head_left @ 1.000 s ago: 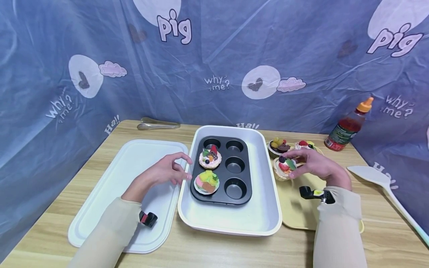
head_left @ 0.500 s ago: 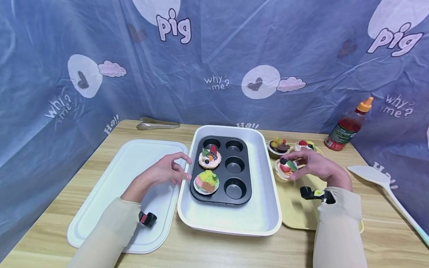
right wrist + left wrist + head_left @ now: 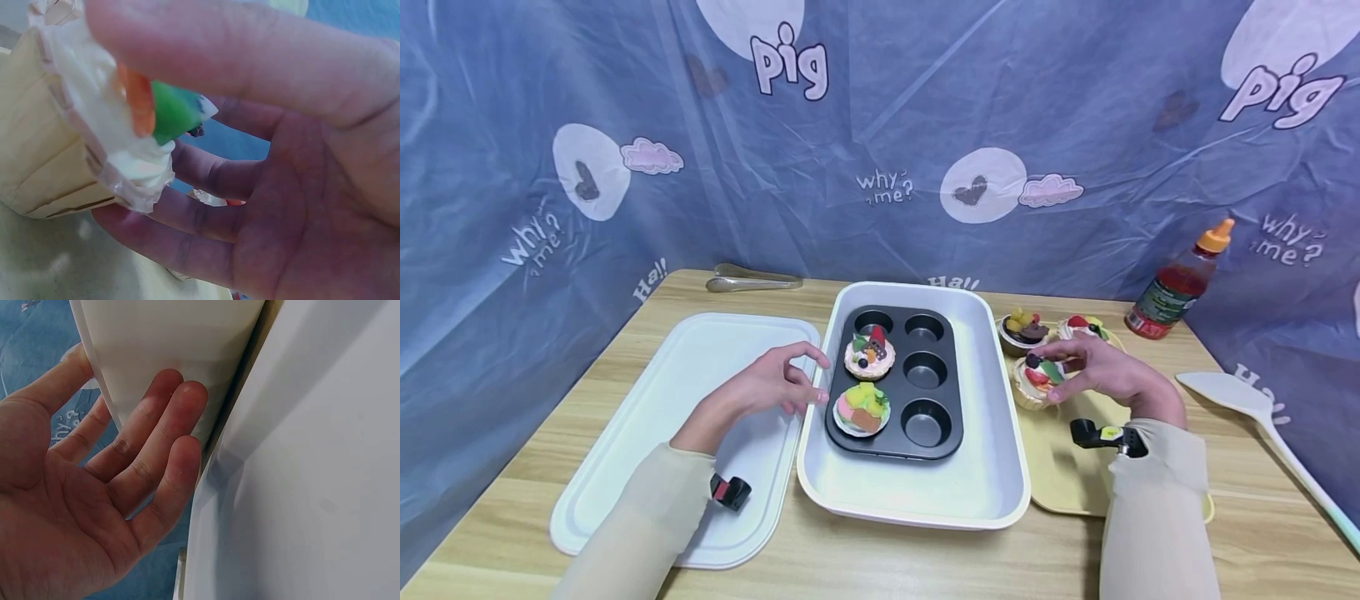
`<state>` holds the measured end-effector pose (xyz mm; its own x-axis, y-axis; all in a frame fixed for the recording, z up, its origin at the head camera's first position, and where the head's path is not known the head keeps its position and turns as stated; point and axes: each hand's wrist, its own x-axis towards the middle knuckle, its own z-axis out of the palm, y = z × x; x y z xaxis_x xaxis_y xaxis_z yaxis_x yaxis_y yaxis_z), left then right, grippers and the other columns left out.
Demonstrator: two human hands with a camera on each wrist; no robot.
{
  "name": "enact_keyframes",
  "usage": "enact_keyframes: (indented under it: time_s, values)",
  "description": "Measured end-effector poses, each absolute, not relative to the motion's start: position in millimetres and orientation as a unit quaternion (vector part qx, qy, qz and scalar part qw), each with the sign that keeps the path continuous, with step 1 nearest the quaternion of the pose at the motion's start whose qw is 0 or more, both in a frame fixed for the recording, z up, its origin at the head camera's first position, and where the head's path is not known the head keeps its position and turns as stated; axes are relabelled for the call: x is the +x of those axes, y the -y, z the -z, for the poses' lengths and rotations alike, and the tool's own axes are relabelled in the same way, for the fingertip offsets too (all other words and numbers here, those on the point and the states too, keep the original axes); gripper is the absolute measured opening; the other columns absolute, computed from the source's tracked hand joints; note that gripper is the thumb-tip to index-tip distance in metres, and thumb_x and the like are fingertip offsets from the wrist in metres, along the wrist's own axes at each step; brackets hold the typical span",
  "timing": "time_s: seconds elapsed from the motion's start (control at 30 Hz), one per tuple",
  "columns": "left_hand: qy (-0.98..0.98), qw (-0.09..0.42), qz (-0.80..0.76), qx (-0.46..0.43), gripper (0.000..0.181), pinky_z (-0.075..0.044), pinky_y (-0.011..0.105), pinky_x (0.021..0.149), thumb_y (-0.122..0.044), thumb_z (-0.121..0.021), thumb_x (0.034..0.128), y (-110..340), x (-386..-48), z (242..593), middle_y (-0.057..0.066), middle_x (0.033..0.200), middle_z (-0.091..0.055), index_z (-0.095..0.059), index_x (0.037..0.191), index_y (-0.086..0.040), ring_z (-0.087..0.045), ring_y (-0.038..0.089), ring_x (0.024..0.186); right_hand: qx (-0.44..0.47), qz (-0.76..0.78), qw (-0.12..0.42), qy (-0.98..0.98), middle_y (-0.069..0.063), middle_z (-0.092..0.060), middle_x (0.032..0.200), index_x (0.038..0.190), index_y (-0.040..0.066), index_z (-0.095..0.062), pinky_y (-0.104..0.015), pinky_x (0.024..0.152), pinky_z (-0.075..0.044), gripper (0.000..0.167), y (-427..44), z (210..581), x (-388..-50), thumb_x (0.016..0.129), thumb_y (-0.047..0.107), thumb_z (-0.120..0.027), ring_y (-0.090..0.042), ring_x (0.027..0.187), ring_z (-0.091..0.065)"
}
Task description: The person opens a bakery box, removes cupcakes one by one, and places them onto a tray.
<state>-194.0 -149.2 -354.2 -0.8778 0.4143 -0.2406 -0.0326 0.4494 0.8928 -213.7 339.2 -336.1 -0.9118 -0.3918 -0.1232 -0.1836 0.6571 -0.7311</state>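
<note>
On the right of the head view, my right hand (image 3: pixel 1101 367) holds a cupcake (image 3: pixel 1032 392) with white cream, red fruit, a dark berry and a green leaf. The right wrist view has the thumb on one side of this cupcake (image 3: pixel 56 144) and fingertips at the other. Whether its base touches the yellow board is hidden. My left hand (image 3: pixel 775 379) is at the left rim of a white basin (image 3: pixel 917 496), fingers loosely bent and gripping nothing. Inside the basin lies a dark muffin tin (image 3: pixel 895 400) bearing a pink-cream tart (image 3: pixel 870 357) and a fruit-topped tart (image 3: pixel 862 408) in its left column.
Two more cakes, a chocolate one (image 3: pixel 1024 332) and a cream one (image 3: pixel 1078 327), sit behind the right hand by a yellow board (image 3: pixel 1067 475). A white tray (image 3: pixel 730 533) lies left. Around the edges are tongs (image 3: pixel 752 279), a sauce bottle (image 3: pixel 1176 287) and a white spoon (image 3: pixel 1232 392).
Between the first two frames, the cupcake and right fingers shifted very slightly to the right; since then they look still. The left hand has stayed in place.
</note>
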Motion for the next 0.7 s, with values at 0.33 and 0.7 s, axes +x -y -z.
enact_keyframes:
  time_s: [0.33, 0.7]
  values:
    - [-0.824, 0.22, -0.51, 0.111, 0.044, -0.052, 0.034, 0.059, -0.011, -0.078, 0.0879, 149.1, -193.8, 354.2, 0.001, 0.069, -0.07, -0.055, 0.125, -0.008, -0.067, 0.022, 0.061, -0.16, 0.385, 0.148, -0.897, -0.026, -0.059, 0.136, 0.135, -0.004, -0.059, -0.023, 0.092, -0.049, 0.069, -338.4, 335.1, -215.2, 0.075, 0.014, -0.088, 0.002, 0.108, -0.056]
    - [-0.824, 0.222, -0.51, 0.107, 0.044, -0.051, 0.034, 0.06, -0.011, -0.078, 0.0877, 149.3, -194.5, 354.2, 0.002, 0.07, -0.07, -0.056, 0.125, -0.009, -0.067, 0.023, 0.062, -0.166, 0.384, 0.149, -0.896, -0.024, -0.059, 0.133, 0.136, -0.003, -0.058, -0.027, 0.092, -0.049, 0.067, -338.0, 332.4, -214.9, 0.077, 0.014, -0.086, -0.006, 0.11, -0.056]
